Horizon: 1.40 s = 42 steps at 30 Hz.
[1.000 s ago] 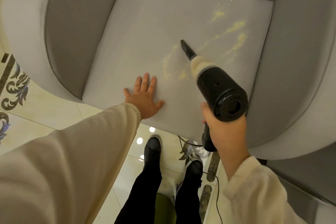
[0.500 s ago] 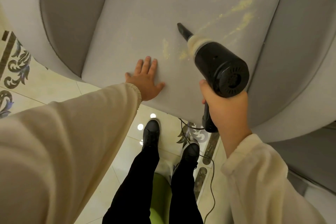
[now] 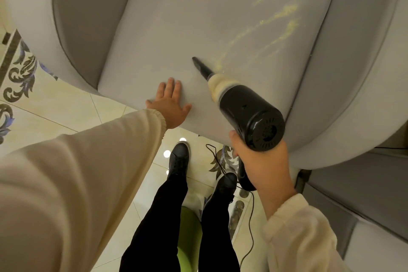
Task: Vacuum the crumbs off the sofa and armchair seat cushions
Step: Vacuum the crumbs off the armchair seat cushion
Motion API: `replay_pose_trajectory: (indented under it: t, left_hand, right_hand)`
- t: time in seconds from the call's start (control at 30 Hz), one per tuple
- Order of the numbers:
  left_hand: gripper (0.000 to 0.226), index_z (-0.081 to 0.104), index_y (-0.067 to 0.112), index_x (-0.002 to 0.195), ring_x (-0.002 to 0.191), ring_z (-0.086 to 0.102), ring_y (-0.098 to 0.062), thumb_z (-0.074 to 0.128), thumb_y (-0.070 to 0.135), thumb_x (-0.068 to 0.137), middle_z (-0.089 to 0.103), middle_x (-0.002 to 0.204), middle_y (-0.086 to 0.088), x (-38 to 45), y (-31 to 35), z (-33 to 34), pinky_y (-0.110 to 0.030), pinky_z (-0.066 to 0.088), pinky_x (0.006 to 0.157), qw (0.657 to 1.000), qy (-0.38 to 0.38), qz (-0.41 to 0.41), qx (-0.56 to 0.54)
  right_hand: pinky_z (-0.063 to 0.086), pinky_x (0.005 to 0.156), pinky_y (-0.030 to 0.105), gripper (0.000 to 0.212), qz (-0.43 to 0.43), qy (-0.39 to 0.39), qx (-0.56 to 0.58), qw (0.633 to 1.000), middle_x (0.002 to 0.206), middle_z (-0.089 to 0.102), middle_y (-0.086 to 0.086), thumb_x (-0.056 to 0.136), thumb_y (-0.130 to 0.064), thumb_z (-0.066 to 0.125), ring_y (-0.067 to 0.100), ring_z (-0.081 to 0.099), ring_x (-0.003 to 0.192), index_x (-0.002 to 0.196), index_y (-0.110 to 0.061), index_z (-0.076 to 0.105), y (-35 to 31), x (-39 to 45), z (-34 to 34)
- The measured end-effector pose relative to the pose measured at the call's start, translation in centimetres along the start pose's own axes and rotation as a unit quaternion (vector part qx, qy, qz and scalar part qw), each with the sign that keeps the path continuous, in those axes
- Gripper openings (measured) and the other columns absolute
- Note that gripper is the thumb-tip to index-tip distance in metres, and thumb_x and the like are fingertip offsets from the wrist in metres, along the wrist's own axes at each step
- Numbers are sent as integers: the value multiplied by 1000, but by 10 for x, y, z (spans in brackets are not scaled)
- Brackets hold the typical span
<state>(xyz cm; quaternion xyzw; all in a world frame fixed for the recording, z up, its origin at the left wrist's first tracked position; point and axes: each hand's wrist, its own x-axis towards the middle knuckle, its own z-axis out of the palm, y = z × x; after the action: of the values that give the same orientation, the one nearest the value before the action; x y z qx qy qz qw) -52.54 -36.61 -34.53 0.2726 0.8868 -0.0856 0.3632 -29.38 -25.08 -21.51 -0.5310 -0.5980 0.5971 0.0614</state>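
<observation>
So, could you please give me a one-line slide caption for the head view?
Right hand steers handheld vacuum across crumbs on armchair seat cushion; left hand rests flat.

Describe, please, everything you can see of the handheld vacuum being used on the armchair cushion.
The black handheld vacuum with a barrel-shaped plastic body points up and left across the pale grey fabric seat cushion. Its slim black crevice nozzle has its tip at or just above the cushion, beside the yellowish crumb streaks. Behind the nozzle, a clear chamber looks packed with pale yellow debris. The rear end cap is vented. The right hand grips its handle from below, and a thin black cord hangs to the floor.
</observation>
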Motion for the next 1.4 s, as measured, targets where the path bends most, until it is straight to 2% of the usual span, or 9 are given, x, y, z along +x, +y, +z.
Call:
replay_pose_trajectory:
  t: [0.3,0.47,0.6,0.73,0.8,0.9,1.03,1.1,1.4]
  left_hand:
    - [81,-9,27,165,159,-12,-19,31,63,105,-17,172,9,-7,5,1,-64,18,123,1000,-18,-8,-17]
    - [82,-10,26,165,159,-13,-21,31,63,105,-19,172,7,-9,10,7,-64,15,124,999,-27,-6,-27]
    - [82,-10,25,165,159,-13,-19,32,62,105,-18,172,8,-10,12,10,-61,18,124,999,-24,-11,-28]
    - [82,-11,23,165,159,-13,-20,33,59,106,-19,172,7,-12,15,13,-58,17,125,999,-25,-11,-41]
    - [82,-12,20,165,159,-14,-23,33,56,107,-21,172,4,-13,15,17,-55,14,127,998,-28,-10,-52]
    - [81,-13,17,165,159,-15,-26,34,49,108,-21,172,-1,-17,9,23,-54,11,129,998,-21,-7,-60]
    - [81,-12,19,165,159,-14,-30,39,48,108,-19,173,-2,-29,-6,30,-51,8,127,997,-4,-30,-69]
    - [79,-10,22,165,159,-13,-31,37,51,108,-18,173,-3,-32,-19,31,-53,10,127,998,2,-32,-55]
    - [73,-12,40,163,159,-17,-30,33,54,108,-25,171,1,-26,-35,27,-51,5,128,998,-22,-16,-64]
  right_hand:
    - [55,55,16,19,-6,-5,-2,1000,67,70,12,85,-21,86,26,68,63,82,-9,72,8,-4,1]
    - [53,58,11,18,-19,-29,-22,999,70,73,-1,82,-23,89,15,69,65,78,-22,72,8,-8,-11]
    - [51,58,8,21,-33,24,-6,999,65,70,-11,83,-21,89,3,68,65,80,-26,69,16,-11,-20]
    - [49,52,9,18,-6,23,11,1000,66,71,3,85,-19,87,6,64,56,81,-19,70,20,-15,-22]
    - [50,54,10,17,-12,-9,7,1000,70,73,-2,82,-19,89,6,67,59,82,-20,72,19,-19,-18]
    - [56,61,14,27,-39,-55,-14,998,74,73,-20,77,-22,92,2,70,71,80,-32,67,18,-25,-3]
    - [65,78,36,24,-45,-74,-50,995,78,73,-12,75,-36,91,9,72,79,86,-31,70,18,-21,15]
    - [65,80,38,23,-49,-98,-53,993,80,74,-10,77,-32,91,11,72,80,88,-31,70,16,-15,23]
    - [56,55,20,21,-56,-81,-65,993,74,72,-4,79,-26,91,12,69,68,84,-25,71,9,9,25]
